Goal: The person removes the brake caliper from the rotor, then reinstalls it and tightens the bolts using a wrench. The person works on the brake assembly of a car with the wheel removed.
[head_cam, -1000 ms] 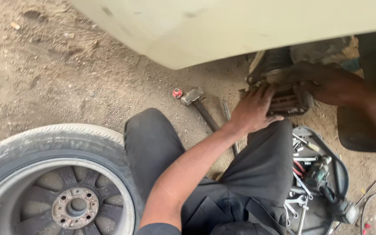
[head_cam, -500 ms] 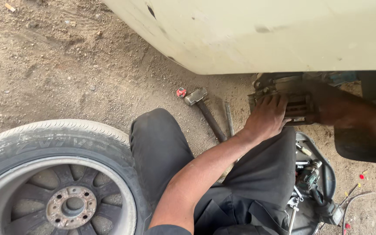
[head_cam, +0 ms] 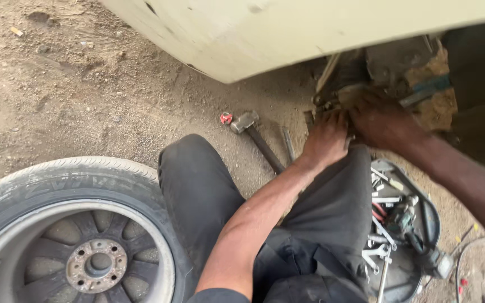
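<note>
Both hands press together on the rusty brake assembly (head_cam: 360, 84) under the car body (head_cam: 310, 28): the left hand (head_cam: 325, 139) lies flat against its lower edge, the right hand (head_cam: 385, 120) covers it from the side, so whether either truly grips it cannot be told. The pale body panel hides the assembly's upper part. Left of the assembly a hammer (head_cam: 254, 134) lies on the dirt by a small red cap (head_cam: 226, 118); below it sits a tool tray (head_cam: 405, 224); far left, a removed wheel (head_cam: 68, 235). Since half a second ago the hands have closed over the part.
</note>
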